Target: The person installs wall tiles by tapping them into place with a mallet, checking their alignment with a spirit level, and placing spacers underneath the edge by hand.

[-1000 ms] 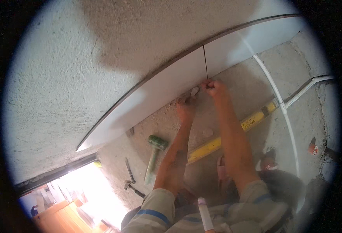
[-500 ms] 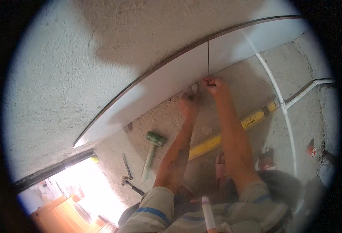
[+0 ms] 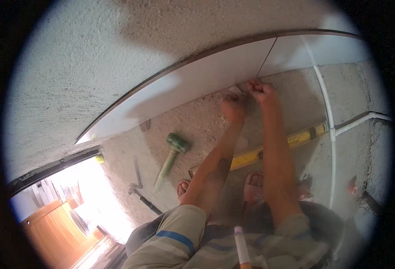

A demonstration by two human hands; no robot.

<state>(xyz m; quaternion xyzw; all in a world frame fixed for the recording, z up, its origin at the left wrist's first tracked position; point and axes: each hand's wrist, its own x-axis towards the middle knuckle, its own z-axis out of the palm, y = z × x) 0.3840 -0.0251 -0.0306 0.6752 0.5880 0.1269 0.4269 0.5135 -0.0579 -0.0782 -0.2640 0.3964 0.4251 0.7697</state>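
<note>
Down at the wall-side edge of the concrete floor [image 3: 190,119], the right hand [image 3: 263,91] bunches near the lower end of the seam [image 3: 267,56] between two pale wall tiles [image 3: 206,75], the left hand [image 3: 233,107] just beside it. A yellow spirit level [image 3: 246,158] lies under both forearms [image 3: 277,148], a green mallet [image 3: 177,142] nearby.

The tiles [image 3: 197,76] stand along the foot of the wall [image 3: 85,67]. Before them are the left hand [image 3: 233,107] and the right hand [image 3: 261,92]. On the floor [image 3: 186,121], the level [image 3: 246,158] lies under the forearms [image 3: 278,157], the mallet [image 3: 177,142] and hammer [image 3: 147,203] to the left, the pipe [image 3: 333,166] to the right.
</note>
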